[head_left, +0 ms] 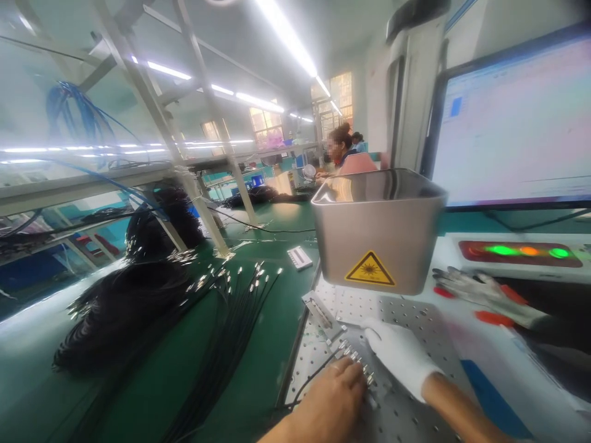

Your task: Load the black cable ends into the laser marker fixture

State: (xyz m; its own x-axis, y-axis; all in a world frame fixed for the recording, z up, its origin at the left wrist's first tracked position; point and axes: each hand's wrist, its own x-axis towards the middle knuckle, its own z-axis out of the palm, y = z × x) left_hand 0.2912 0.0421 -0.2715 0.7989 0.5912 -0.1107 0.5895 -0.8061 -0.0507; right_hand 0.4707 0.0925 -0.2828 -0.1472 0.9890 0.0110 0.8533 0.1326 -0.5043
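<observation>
My left hand, bare, curls its fingers over black cables beside a row of small metal connectors. The connectors lie side by side on a flat metal fixture on the perforated metal plate. In a white glove, my right hand reaches in from the right, just past the connectors, its fingers bent together at the fixture; what they grip is blurred. A metal bracket with a slot stands beyond the fingers. Above both hands hangs a silver machine head bearing a yellow laser warning sign.
Left on the green table lie loose black cables with metal ends and a large coiled bundle. A small white block sits near the plate. Gloves, a lit control panel and a monitor are right. A person sits beyond.
</observation>
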